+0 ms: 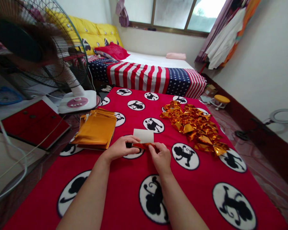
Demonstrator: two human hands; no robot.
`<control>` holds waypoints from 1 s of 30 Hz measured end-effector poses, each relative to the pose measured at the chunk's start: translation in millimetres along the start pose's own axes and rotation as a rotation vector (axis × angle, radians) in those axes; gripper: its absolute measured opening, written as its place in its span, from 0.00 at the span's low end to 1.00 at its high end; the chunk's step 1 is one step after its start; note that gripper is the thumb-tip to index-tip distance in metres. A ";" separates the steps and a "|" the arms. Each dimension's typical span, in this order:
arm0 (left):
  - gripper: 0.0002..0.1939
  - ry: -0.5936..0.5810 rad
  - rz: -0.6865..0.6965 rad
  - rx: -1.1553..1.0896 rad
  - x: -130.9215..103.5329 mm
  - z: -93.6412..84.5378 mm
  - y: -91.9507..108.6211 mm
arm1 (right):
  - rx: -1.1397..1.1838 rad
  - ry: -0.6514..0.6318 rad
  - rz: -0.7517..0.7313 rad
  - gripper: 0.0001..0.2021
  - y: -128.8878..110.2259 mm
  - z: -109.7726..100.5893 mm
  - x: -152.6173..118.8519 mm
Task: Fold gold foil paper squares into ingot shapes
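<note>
A small sheet of paper (144, 135), pale on its face with an orange folded strip along its near edge, is held between both hands over the red cloth (124, 195). My left hand (123, 147) pinches the sheet's left end between thumb and fingers. At the right end, the fingers of my right hand (160, 156) are closed on the folded edge. A stack of gold-orange sheets (96, 129) lies to the left. Several shiny folded gold pieces (194, 124) are heaped on the right.
An electric fan (78, 100) stands at the left beside a dark red box (31, 123). Behind the cloth is a bed (146, 76) with a striped cover. A small stool (221, 99) and a round-topped stand (283, 116) are at the right.
</note>
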State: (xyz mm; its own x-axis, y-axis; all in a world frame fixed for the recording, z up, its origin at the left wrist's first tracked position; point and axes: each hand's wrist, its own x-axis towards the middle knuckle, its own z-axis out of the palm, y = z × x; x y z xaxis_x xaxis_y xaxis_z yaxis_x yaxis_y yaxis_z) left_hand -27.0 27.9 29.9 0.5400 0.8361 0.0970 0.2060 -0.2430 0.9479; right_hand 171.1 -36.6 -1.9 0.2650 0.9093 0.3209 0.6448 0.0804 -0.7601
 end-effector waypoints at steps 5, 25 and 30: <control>0.08 0.040 -0.054 0.045 2.6 4.8 -3.5 | -0.051 0.019 0.047 0.09 1.8 2.2 1.5; 0.03 0.143 -0.073 0.402 7.3 9.4 -13.3 | -0.162 0.015 0.069 0.06 -2.0 3.7 3.1; 0.07 0.170 -0.098 0.398 8.2 8.7 -12.7 | -0.171 0.006 0.077 0.06 -1.7 3.3 3.9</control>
State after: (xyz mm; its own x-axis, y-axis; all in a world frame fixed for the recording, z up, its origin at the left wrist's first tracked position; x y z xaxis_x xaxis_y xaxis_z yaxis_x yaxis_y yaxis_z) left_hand -18.2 33.6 16.0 0.3674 0.9254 0.0925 0.5654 -0.3012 0.7678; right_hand 168.6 -31.9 -1.2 0.3219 0.9076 0.2694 0.7347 -0.0600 -0.6757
